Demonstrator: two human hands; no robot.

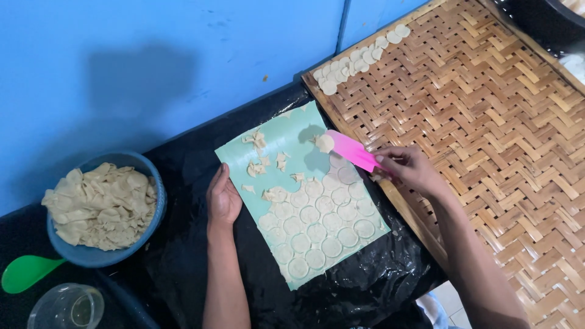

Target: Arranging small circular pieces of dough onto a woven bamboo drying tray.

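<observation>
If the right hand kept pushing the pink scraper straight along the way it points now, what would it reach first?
The right hand aims the pink scraper up-left across the green mat. A dough round already sits on its tip; beyond that, probably the torn dough scraps, though height above the mat is unclear.

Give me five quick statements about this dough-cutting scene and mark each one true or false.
1. The right hand holds a pink scraper. True.
2. The left hand rests on the woven tray. False: it presses the left edge of the green mat.
3. The blue bowl is full of dough scraps. True.
4. A dough disc lies on the scraper's tip. True.
5. The woven tray is covered all over with discs. False: only a small cluster of discs sits along its far corner edge.
</observation>
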